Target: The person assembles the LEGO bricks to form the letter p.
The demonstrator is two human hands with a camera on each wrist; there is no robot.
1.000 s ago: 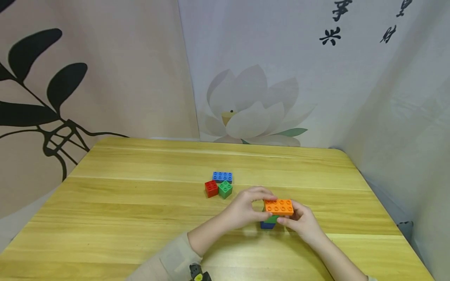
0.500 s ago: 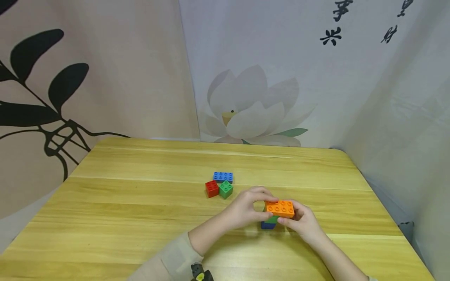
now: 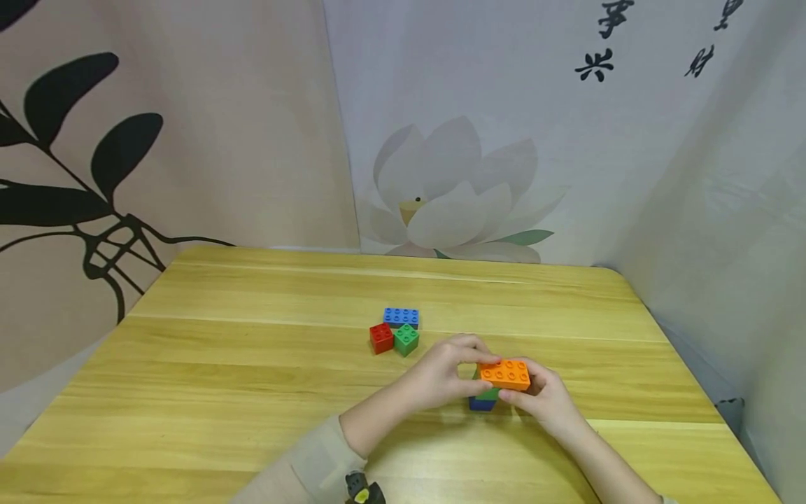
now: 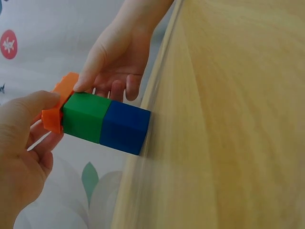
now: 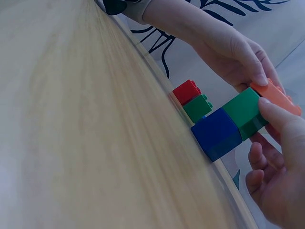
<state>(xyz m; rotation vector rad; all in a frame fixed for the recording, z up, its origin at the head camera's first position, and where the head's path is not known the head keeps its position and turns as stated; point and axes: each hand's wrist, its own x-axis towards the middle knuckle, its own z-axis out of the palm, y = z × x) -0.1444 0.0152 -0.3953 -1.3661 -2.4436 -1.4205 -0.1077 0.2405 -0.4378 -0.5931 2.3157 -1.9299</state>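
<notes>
An orange eight-stud building brick [image 3: 505, 374] lies across the top of a green brick [image 4: 86, 114], turned and slightly tilted against it. Beneath the green one, a dark blue brick [image 5: 217, 134] stands on the table. My left hand [image 3: 443, 374] pinches the orange brick between thumb and fingers at its left end. My right hand [image 3: 544, 402] grips the stack from the right, its thumb on the green brick just under the orange one; where its fingertips press behind is partly hidden.
Farther back on the wooden table [image 3: 252, 392] sit a red brick [image 3: 380, 339], a small green brick [image 3: 406, 340] and a blue eight-stud brick [image 3: 401, 318] close together. A printed cloth [image 3: 264, 140] hangs behind the table's far edge.
The orange brick has turned a little, its right end coming slightly nearer. Both hands keep their hold in about the same place. The head view has shifted slightly.
</notes>
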